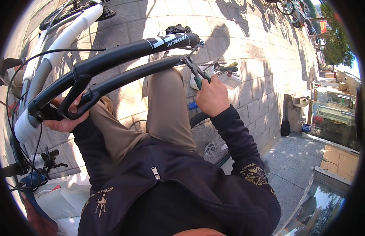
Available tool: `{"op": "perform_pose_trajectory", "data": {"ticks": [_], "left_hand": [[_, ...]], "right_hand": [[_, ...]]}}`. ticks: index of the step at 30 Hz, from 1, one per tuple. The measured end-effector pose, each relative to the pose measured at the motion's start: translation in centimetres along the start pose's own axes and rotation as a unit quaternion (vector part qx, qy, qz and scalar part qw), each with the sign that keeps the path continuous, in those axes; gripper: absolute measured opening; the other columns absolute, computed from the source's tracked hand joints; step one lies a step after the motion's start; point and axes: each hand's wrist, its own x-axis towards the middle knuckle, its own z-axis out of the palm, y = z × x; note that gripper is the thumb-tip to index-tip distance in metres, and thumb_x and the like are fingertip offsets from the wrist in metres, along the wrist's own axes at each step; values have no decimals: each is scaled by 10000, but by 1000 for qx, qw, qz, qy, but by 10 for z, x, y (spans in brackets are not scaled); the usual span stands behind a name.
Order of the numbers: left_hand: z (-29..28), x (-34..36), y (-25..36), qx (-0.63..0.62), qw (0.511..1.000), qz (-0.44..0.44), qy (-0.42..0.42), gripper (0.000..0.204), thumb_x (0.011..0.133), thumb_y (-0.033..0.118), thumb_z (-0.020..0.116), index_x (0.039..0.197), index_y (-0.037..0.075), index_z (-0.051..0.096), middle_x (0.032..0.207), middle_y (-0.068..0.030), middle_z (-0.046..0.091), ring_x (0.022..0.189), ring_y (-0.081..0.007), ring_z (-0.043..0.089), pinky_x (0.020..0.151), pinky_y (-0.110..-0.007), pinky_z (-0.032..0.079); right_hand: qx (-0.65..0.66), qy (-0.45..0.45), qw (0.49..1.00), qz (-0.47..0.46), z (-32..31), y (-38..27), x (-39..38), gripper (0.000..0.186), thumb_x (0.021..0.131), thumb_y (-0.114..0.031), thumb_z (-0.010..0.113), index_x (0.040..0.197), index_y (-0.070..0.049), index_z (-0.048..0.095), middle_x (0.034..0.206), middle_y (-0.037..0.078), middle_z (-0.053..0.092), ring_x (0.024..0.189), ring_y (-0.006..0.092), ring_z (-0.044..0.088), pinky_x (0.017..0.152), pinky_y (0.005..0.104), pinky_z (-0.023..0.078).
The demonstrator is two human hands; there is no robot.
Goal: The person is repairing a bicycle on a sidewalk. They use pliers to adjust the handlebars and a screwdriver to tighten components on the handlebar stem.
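My left hand [66, 122] is closed around the black bicycle frame [107, 59] at its left end, by a forked junction of tubes, with fingers partly hidden behind it. My right hand [213, 98] grips green-handled pliers [197, 75]. Their jaws are at the right end of the lower black tube, beside small metal fittings; whether they clamp anything is too small to tell. That lower tube lies just over my raised knee [166, 94]. A white and grey bicycle tube [72, 37] runs behind the left end of the black frame, with loose black cables [62, 50] around it.
A white container [233, 82] with tools stands beyond my right hand. A bicycle wheel [200, 120] is beside my leg. A handlebar [48, 157] sits at lower left. Parked bicycles [288, 11] stand far back on the paving [253, 51]. A glass-fronted structure [328, 126] is at right.
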Motion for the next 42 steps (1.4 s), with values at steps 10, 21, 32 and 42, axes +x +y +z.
{"op": "perform_pose_trajectory", "data": {"ticks": [10, 21, 32, 42], "left_hand": [[-17, 3, -11, -22, 998, 51, -26, 896, 773, 467, 985, 1549, 513, 539, 1662, -91, 345, 1452, -261, 351, 1240, -622, 385], [0, -6, 0, 8, 999, 44, 8, 916, 837, 431, 949, 1614, 428, 464, 1172, -24, 584, 1338, -211, 397, 1300, -597, 313], [5, 35, -22, 95, 984, 148, -25, 951, 837, 660, 854, 1630, 277, 494, 811, 66, 545, 974, -145, 448, 1048, -326, 359], [0, 26, -23, -5, 995, 84, -60, 838, 873, 590, 869, 1606, 480, 477, 1316, -81, 425, 1292, -215, 365, 1264, -500, 349]], "right_hand": [[233, 85, 961, -125, 65, 88, 54, 390, 928, -77, 691, 1313, -100, 743, 1411, 213, 591, 1294, 422, 589, 1097, 469, 486], [295, -214, 901, 237, 253, 47, 6, 601, 966, -425, 690, 1253, 103, 700, 1248, 369, 710, 1239, 469, 682, 1066, 496, 527], [646, 101, 748, 112, 98, 30, 67, 394, 1069, -346, 717, 1192, 28, 721, 920, 47, 720, 725, 80, 662, 610, 233, 523], [328, 142, 934, 11, 14, -13, 99, 471, 972, -425, 768, 837, 24, 722, 827, 181, 716, 796, 353, 704, 756, 446, 558]]}}
